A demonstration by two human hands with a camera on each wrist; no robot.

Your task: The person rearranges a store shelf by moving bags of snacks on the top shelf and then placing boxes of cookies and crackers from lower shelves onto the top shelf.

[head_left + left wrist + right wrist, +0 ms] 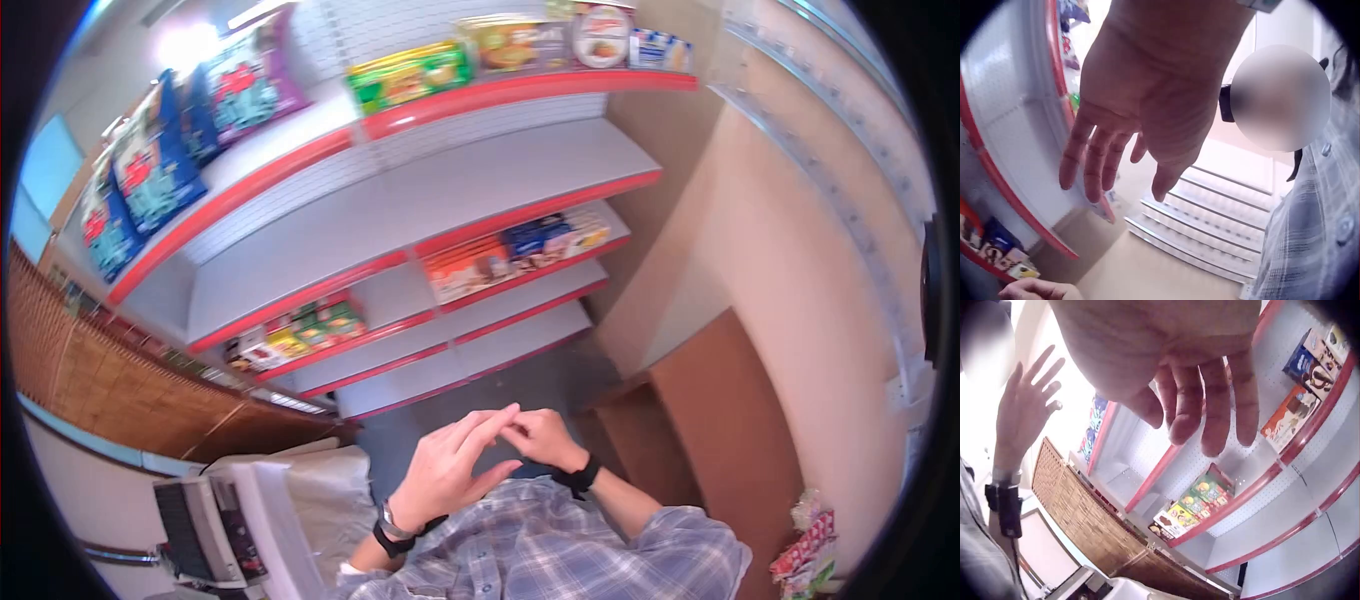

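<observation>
In front of the plaid shirt, my left hand (450, 462) is raised with its fingers extended and nothing in its grasp. Close beside it is my right hand (547, 440), whose fingers overlap the left fingertips in the head view. The right wrist view shows the right hand's fingers (1215, 412) relaxed and slightly bent, holding nothing. From the left wrist, the left hand's fingers (1094, 162) appear spread apart, with the thumb to one side. Both wrists wear black straps, and the left also has a watch (388, 519).
Ahead stand grey shelves with red edges (540, 200). They hold blue bags (155, 165), a green-yellow pack (410, 77), orange boxes (468, 268) and small cartons (1207, 494). A brown wooden unit (725, 400) stands right; a woven screen (130, 365) and a machine (205, 525) are left.
</observation>
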